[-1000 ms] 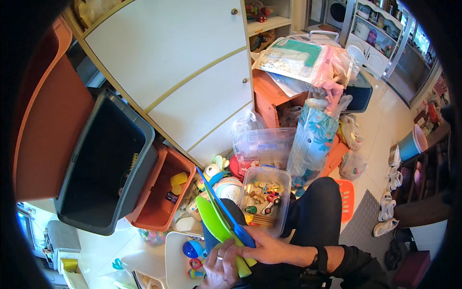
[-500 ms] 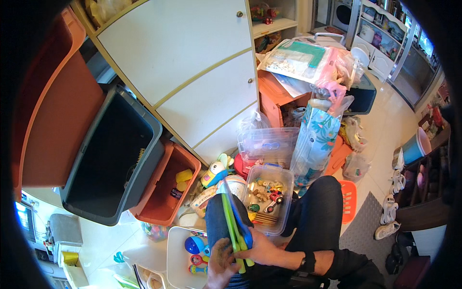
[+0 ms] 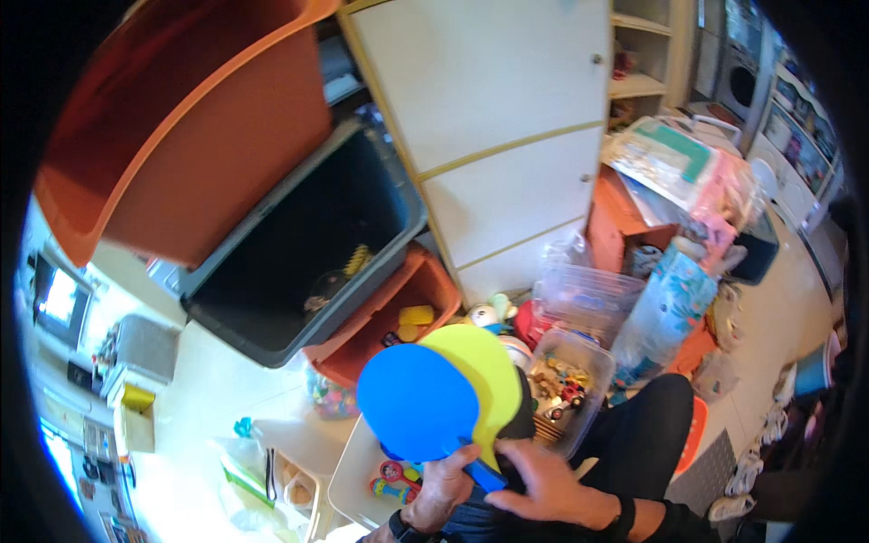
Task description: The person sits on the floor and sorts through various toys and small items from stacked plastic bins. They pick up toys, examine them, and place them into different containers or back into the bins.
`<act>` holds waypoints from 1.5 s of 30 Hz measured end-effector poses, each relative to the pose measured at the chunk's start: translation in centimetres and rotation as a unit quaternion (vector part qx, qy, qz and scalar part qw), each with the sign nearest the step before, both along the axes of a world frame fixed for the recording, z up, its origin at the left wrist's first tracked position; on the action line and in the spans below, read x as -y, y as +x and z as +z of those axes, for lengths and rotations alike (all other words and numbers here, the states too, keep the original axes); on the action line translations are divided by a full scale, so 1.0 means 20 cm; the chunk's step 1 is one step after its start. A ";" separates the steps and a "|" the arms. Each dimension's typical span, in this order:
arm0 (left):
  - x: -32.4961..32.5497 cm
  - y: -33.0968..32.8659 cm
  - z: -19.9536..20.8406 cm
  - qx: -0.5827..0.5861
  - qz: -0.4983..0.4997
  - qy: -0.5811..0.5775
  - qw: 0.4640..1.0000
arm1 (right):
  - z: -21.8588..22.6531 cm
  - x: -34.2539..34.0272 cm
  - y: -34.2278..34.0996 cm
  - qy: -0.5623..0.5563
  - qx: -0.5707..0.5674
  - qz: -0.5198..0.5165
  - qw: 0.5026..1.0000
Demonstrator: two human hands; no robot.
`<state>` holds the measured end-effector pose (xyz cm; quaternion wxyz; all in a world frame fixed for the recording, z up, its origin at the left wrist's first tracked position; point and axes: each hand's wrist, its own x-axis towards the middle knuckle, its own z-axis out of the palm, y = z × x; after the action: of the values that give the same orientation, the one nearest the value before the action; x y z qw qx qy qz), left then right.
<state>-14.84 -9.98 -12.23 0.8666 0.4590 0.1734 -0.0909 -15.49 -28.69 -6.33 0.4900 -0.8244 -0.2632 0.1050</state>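
A blue toy paddle (image 3: 416, 403) faces up, tilted, over my lap. My left hand (image 3: 444, 484) is closed round the lower part of it, with the thumb on top by the handle. Partly behind the blue one is a yellow-green paddle (image 3: 498, 385), its round face fanned out to the right. My right hand (image 3: 552, 489) has its fingers at the yellow-green paddle's lower end, and its thumb lies by the tip of the blue handle. The handle of the yellow-green paddle is mostly hidden by the hands and the blue paddle.
Left of my knees stands a white bin (image 3: 348, 484) with rattles in it. A clear box (image 3: 597, 398) holds small toys. Beyond are an orange bin (image 3: 444, 281), a large dark bin (image 3: 262, 348) and a white cabinet (image 3: 507, 208). A floral bag (image 3: 665, 299) leans at right.
The paddles, edge-on before, have turned so their broad faces show and fan apart. My left hand now grips near the blue handle. The view has swung to the left.
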 end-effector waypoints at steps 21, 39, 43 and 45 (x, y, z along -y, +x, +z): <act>-0.04 -0.18 0.05 0.056 -0.262 -0.255 0.929 | -0.16 -0.20 0.18 0.381 -0.277 -0.259 0.843; -0.24 -0.23 -0.01 -0.122 -0.108 -0.245 0.956 | -0.25 -0.26 0.22 0.318 -0.322 -0.147 0.880; -0.37 -0.24 -0.06 -0.120 -0.067 -0.225 0.965 | -0.27 -0.22 0.24 0.300 -0.337 -0.154 0.879; -0.51 -0.28 -0.09 -0.136 -0.011 -0.175 0.975 | -0.27 -0.19 0.24 0.297 -0.315 -0.140 0.891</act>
<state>-20.40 0.22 -14.03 0.9005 0.2858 0.2664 -0.1909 -10.66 -24.97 -11.80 0.7788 -0.5924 0.0037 0.2062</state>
